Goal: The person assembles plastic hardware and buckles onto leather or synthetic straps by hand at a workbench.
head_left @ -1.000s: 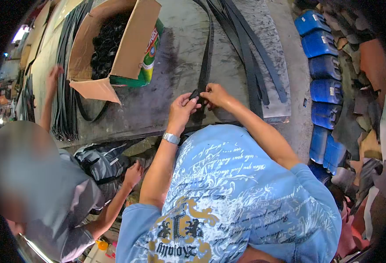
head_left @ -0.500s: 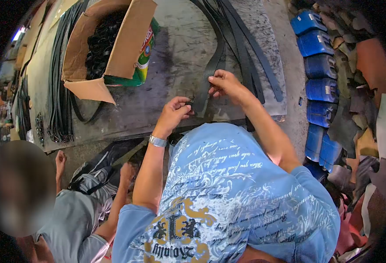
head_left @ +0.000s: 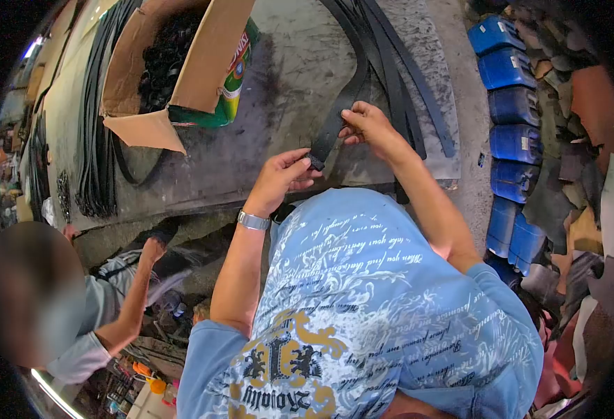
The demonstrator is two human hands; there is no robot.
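A black strap (head_left: 333, 131) like a belt strip runs down the table toward me. My right hand (head_left: 371, 130) pinches its edge between thumb and fingers, a little above the near end. At that end, the fingertips of my left hand (head_left: 281, 176) are closed on a small black piece (head_left: 316, 163), which overlaps the strap end; a thin prong seems to stick up beside it. Further black straps (head_left: 397, 91) lie just beyond my right hand.
An open cardboard box (head_left: 198, 63) of black pieces stands at the back left. Bundled black straps (head_left: 97, 153) hang over the table (head_left: 279, 91) on the left. Blue jugs (head_left: 514, 105) line the right floor, beside leather scraps (head_left: 596, 105). A co-worker (head_left: 101, 307) is at lower left.
My left hand has moved slightly right and up, bringing the small black piece to the strap end. My right hand has shifted slightly right with the strap. The co-worker's arm has moved left.
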